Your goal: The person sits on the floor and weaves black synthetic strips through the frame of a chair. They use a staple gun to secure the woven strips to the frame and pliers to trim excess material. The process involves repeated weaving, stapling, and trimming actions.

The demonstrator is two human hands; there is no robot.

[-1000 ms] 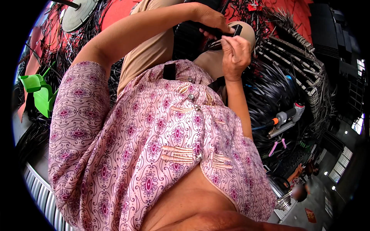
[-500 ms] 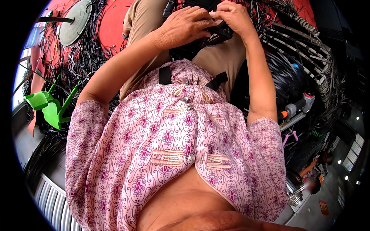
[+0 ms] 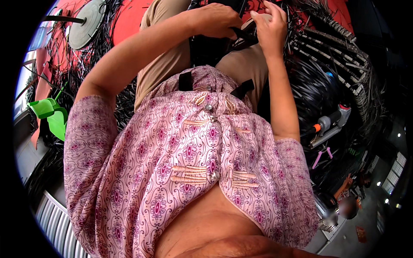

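At the top middle, over my lap, my left hand [image 3: 218, 20] is closed, its fingers curled down at the edge of a dark piece of flat black strips [image 3: 246, 38]. The fingertips are partly hidden, so the exact grip is hard to see. Just to the right, my right hand [image 3: 272, 30] is raised with its fingers stretched upward and the thumb apart from them. It is beside the dark piece, and I see nothing clearly held in it. Black strips hang and lie all around both hands.
A round grey disc [image 3: 86, 23] and a green plastic object [image 3: 53, 114] are on the left. A grey tool with an orange tip [image 3: 330, 122] lies at the right, near a pink plastic piece [image 3: 322, 157]. Bundled black strips [image 3: 318, 81] crowd that side. Another person [image 3: 346, 206] is at lower right.
My hands, close together before, have drawn apart. The left moved slightly right and turned over; the right moved right and lower, its fingers now raised.
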